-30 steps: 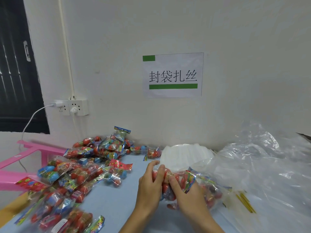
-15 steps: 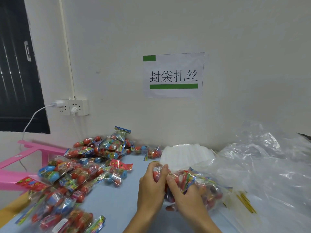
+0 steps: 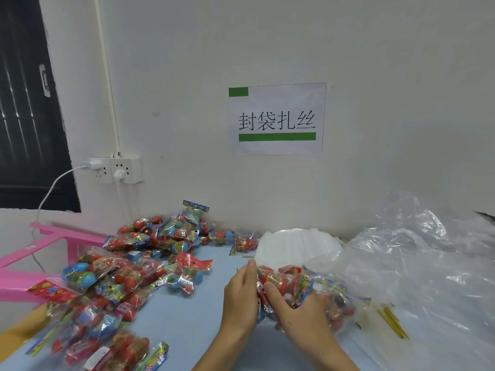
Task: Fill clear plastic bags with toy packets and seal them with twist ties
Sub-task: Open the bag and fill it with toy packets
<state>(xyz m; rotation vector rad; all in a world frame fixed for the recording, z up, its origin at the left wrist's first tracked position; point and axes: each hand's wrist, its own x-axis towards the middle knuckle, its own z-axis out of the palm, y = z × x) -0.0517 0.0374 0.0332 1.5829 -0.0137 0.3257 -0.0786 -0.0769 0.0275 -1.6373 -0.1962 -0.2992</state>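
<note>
A clear plastic bag (image 3: 334,306) stuffed with red and blue toy packets lies on the blue table (image 3: 182,325) at centre. My left hand (image 3: 241,298) grips its left end, fingers curled round the plastic. My right hand (image 3: 297,309) lies over the bag from the front, thumb and fingers holding it. Loose toy packets (image 3: 126,277) are heaped on the table's left side. Yellow twist ties (image 3: 392,321) lie just right of the bag, partly under plastic.
A fanned stack of flat clear bags (image 3: 297,245) sits behind my hands by the wall. Large crumpled plastic sheeting (image 3: 428,263) covers the right side. A pink stool (image 3: 40,253) stands beyond the table's left edge. A wall socket (image 3: 115,170) with a white cable hangs above.
Both hands have stayed on the filled bag. My left hand's fingers have shifted slightly along the bag's left end, and my right hand has slid a little over it.
</note>
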